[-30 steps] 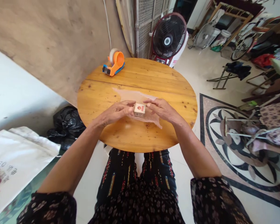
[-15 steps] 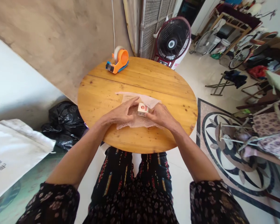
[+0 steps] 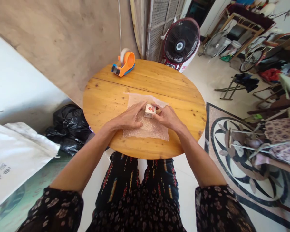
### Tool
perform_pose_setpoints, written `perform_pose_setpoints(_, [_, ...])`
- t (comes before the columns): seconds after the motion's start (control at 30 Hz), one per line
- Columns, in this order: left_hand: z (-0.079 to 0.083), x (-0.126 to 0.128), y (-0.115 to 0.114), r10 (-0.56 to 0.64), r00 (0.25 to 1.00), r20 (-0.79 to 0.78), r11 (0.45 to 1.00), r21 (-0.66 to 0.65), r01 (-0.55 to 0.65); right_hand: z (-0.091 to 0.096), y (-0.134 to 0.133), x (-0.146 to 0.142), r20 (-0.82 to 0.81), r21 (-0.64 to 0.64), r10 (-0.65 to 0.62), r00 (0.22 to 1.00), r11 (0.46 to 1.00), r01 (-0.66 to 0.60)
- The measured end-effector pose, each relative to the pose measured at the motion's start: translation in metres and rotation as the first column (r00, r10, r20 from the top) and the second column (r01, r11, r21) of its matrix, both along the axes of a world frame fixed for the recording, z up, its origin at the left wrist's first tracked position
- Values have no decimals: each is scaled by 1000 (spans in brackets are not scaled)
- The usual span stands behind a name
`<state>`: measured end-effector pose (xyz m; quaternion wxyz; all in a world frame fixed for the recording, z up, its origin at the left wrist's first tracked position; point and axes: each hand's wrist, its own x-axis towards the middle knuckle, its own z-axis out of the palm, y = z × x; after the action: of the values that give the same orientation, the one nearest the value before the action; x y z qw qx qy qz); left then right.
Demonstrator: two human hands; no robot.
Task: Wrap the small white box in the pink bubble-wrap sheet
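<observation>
- Pinkish, see-through bubble wrap (image 3: 147,130) lies beneath the hands on the round wooden tabletop (image 3: 186,100), its near edge reaching toward the person's body.
- On it, between the two hands, sits the task's thing: a small pale cardboard box (image 3: 149,110) with a red printed mark on top.
- Left hand (image 3: 128,117): spread low over the wrap, thumb well apart from the fingers, fingertips just beside the box's left side; whether they touch it I cannot tell.
- Right hand (image 3: 168,118): thumb and fingers curve around the box's right end, near and far; how firmly they pinch is unclear.
- What has changed: a second ago the wrap looked rumpled and both hands' fingertips flanked the box; now the sheet lies flatter, with more of it showing on the near side. In my judgement this gives the box a steadier seat, with spare wrap in front.
- Beyond the left hand, near the far edge, stands an orange tape dispenser (image 3: 127,61), untouched.
</observation>
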<state>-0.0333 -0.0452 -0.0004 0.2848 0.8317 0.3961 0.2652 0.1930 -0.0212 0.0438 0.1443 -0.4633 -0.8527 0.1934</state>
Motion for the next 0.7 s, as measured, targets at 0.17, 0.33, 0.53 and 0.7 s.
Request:
perform_pose_setpoints(0.17, [4,1,-1,-17,999,-33,1000,-6,17,-6,2,4,3,-31,11,1000,999,-11])
perform_pose_setpoints(0.33, [10,-1,1,-61,998,-22,997,-41,60,-3,-7,13,-98,77,56,994,996,-48])
perform_pose_setpoints(0.53, [11,-9,10,-80,996,42,990,-113,84,13,-32,22,-67,184,335,940,930,-318])
perform_pose_setpoints(0.7, [18,-11,7,-31,993,116,976,-210,56,15,-53,20,180,129,420,889,886,-445])
